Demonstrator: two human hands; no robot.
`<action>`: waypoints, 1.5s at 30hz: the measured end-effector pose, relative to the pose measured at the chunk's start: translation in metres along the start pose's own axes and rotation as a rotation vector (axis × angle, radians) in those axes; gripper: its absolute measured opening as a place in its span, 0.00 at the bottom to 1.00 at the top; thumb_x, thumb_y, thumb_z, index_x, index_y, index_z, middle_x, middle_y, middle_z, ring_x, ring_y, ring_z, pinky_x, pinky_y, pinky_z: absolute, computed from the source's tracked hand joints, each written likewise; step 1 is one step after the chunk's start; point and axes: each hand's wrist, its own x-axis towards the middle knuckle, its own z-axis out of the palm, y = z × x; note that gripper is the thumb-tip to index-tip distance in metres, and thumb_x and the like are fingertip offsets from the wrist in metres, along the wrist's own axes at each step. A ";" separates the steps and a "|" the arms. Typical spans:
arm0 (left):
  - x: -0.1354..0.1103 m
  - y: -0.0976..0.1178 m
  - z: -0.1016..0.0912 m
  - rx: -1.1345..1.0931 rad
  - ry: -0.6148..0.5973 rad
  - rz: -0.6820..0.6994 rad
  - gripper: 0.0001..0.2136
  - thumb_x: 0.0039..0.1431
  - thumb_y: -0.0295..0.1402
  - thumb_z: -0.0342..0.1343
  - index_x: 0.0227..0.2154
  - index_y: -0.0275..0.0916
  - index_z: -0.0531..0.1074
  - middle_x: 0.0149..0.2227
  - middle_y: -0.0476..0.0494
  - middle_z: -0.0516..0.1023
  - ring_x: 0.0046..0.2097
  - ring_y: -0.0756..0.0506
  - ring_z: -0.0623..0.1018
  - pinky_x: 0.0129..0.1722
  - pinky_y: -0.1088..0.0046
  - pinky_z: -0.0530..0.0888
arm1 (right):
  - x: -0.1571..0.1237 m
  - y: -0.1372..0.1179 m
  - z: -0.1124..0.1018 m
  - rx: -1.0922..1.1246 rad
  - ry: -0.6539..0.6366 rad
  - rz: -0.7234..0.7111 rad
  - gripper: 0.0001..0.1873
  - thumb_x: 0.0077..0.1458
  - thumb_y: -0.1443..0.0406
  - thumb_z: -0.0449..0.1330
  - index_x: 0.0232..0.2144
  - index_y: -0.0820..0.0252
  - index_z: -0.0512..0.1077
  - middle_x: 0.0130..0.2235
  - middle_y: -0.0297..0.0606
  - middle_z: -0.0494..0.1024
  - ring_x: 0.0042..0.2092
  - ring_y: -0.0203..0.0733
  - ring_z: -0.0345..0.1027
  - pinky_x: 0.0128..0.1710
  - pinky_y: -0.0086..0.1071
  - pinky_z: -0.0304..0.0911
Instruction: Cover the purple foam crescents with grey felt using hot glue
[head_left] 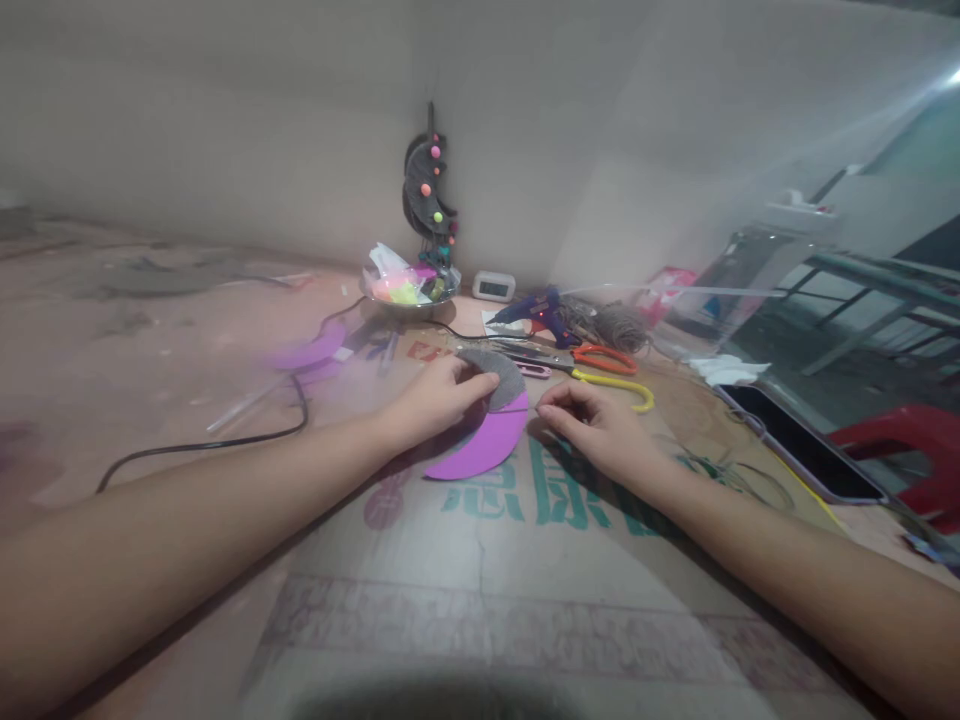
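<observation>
My left hand pinches a purple crescent, thumb on top, above a printed cardboard sheet. Grey yarn covers the crescent's upper part, while its lower, pointed part shows bare purple. To the right of it, my right hand has its thumb and index finger closed on a thin strand of the yarn. That strand runs across the crescent's face toward the fingertips. The fingers under the crescent are hidden.
Behind my hands lie orange-handled scissors, a yellow-handled tool, a blue glue gun and a yarn bundle. A bowl and a small digital clock stand near the wall. A phone lies right; a black cable runs left.
</observation>
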 end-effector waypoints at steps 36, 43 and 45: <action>-0.002 -0.002 0.001 0.035 -0.165 0.089 0.12 0.56 0.37 0.50 0.22 0.36 0.67 0.22 0.50 0.70 0.25 0.51 0.69 0.25 0.77 0.64 | 0.000 -0.003 -0.003 -0.010 0.093 -0.038 0.07 0.55 0.61 0.57 0.31 0.59 0.70 0.28 0.33 0.73 0.28 0.34 0.63 0.28 0.29 0.59; -0.003 -0.002 0.001 0.020 -0.197 0.092 0.12 0.56 0.37 0.50 0.21 0.36 0.67 0.20 0.51 0.69 0.22 0.53 0.67 0.23 0.78 0.63 | 0.000 -0.004 -0.002 -0.006 0.101 -0.047 0.07 0.55 0.62 0.57 0.31 0.59 0.71 0.28 0.33 0.73 0.28 0.34 0.63 0.28 0.28 0.59; -0.003 -0.002 0.001 0.001 -0.203 0.110 0.12 0.56 0.37 0.50 0.21 0.36 0.67 0.21 0.51 0.69 0.24 0.53 0.67 0.24 0.78 0.63 | 0.000 -0.005 -0.002 -0.007 0.102 -0.049 0.07 0.55 0.62 0.57 0.31 0.59 0.71 0.28 0.33 0.73 0.29 0.34 0.64 0.28 0.28 0.59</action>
